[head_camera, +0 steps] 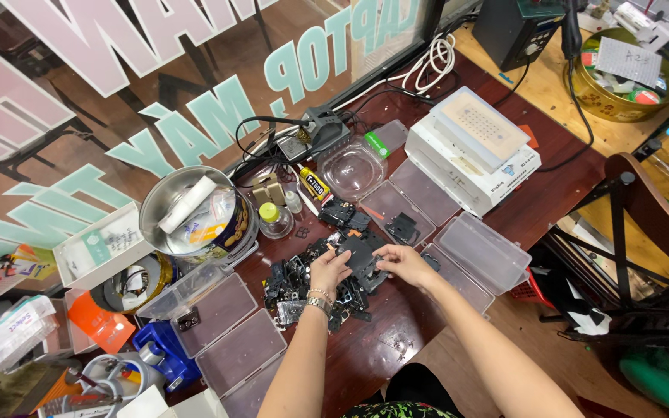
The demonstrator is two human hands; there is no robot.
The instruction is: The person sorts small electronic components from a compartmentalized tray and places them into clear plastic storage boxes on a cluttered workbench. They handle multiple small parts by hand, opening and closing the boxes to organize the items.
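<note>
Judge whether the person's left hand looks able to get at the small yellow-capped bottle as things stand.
Probably yes: the left hand rests on the dark parts, and the yellow-capped bottle stands just beyond, with little between them.

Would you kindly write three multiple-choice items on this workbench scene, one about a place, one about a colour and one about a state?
1. Where do both hands work?
A. In the round metal tin
B. Over the pile of small black parts
C. On the white boxes

2. What colour is the cap of the small clear bottle?
A. Red
B. Blue
C. Yellow-green

3. What state is the clear plastic case to the right of the hands in?
A. Open, lid tilted up
B. Shut
C. Full of screws

Answers:
1 B: the left hand and the right hand rest on the pile of small black parts on the dark table.
2 C: the small clear bottle beside the round metal tin has a yellow-green cap.
3 A: the clear plastic case stands open and looks empty.
</note>
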